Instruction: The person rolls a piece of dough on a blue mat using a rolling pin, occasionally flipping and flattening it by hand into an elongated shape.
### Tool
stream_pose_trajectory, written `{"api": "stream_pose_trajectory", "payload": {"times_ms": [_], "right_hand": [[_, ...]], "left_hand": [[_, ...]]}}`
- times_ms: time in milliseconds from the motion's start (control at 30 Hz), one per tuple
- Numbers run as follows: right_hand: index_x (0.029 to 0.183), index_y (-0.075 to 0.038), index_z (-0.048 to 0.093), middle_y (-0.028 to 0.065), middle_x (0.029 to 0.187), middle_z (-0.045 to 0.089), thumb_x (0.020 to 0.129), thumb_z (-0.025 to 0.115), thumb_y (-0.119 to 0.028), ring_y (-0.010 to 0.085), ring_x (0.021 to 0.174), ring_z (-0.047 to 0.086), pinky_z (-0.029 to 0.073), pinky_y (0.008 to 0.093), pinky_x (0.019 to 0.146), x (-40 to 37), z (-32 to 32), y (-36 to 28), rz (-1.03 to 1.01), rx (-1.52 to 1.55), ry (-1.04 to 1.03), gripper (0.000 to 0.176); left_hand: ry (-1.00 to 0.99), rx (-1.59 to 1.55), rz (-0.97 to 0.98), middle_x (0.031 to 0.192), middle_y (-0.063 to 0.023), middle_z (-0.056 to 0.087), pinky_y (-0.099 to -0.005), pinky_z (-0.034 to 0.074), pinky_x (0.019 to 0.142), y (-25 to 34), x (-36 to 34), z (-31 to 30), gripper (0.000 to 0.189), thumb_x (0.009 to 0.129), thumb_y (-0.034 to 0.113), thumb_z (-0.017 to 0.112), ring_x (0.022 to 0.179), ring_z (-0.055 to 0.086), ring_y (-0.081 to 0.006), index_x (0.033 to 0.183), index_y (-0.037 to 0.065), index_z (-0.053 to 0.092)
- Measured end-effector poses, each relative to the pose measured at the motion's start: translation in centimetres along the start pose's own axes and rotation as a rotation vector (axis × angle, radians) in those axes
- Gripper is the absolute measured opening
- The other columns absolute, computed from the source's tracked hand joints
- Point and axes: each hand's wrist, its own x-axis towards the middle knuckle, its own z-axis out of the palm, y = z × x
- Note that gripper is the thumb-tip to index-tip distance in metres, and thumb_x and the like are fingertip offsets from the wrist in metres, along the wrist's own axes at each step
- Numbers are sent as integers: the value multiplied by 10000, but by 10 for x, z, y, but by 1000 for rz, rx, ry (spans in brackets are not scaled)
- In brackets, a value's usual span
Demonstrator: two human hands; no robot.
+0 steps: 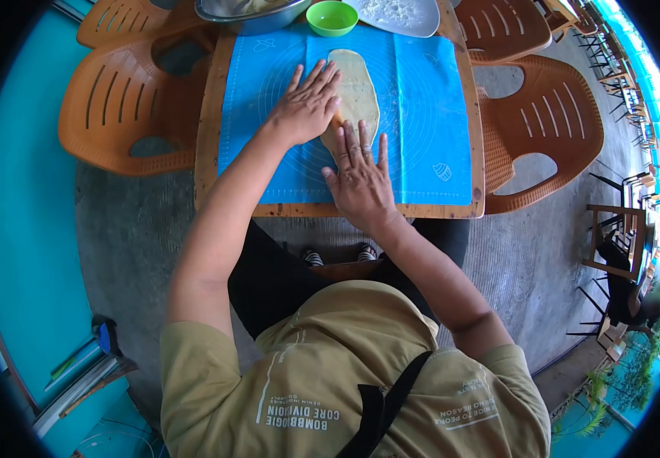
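A long, flattened sheet of dough (357, 85) lies on a blue baking mat (429, 114), narrowing toward the near end. My left hand (308, 105) rests flat at the dough's left edge, fingers stretched out and pointing away from me. Lower down, my right hand (363, 182) lies palm down with spread fingers over the near end of the dough, hiding part of it. Neither hand grips anything.
Along the table's far side stand a metal bowl (273, 23) with pale dough inside, a green bowl (331, 20) and a white plate (424, 29) of flour. Orange chairs (127, 103) flank the wooden table (477, 179). A person (626, 298) sits far right.
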Motion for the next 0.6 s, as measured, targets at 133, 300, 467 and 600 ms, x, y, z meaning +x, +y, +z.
{"api": "stream_pose_trajectory", "payload": {"times_ms": [133, 300, 467, 600], "right_hand": [[1668, 22, 241, 248, 1726, 256, 1117, 423, -407, 410, 1640, 118, 25, 616, 1307, -1, -3, 13, 42, 25, -26, 722], [1665, 26, 251, 271, 1734, 216, 1125, 398, -388, 435, 1639, 90, 6, 620, 1303, -4, -3, 26, 94, 26, -17, 696], [1657, 42, 265, 287, 1735, 194, 1132, 368, -362, 461, 1634, 78, 2, 632, 1295, -8, 0, 39, 149, 84, 18, 671], [1660, 36, 267, 287, 1735, 193, 1140, 354, -357, 468, 1631, 81, 3, 638, 1292, -13, 0, 45, 185, 68, 61, 657]], "left_hand": [[-85, 71, -7, 1783, -91, 181, -498, 15, 1346, 17, 17, -5, 625, 1152, 395, 274, 1660, 72, -236, 1684, 67, 269], [-91, 201, 21, 1783, -117, 164, -515, -4, 1345, 28, 34, 2, 636, 1149, 408, 268, 1661, 52, -268, 1687, 70, 258], [-44, 157, 30, 1780, -130, 166, -529, -14, 1342, 35, 43, 11, 642, 1149, 413, 262, 1661, 46, -278, 1690, 69, 245], [-58, 168, 38, 1781, -132, 163, -537, -17, 1340, 44, 54, 13, 655, 1150, 436, 249, 1661, 45, -281, 1694, 71, 233]]}}
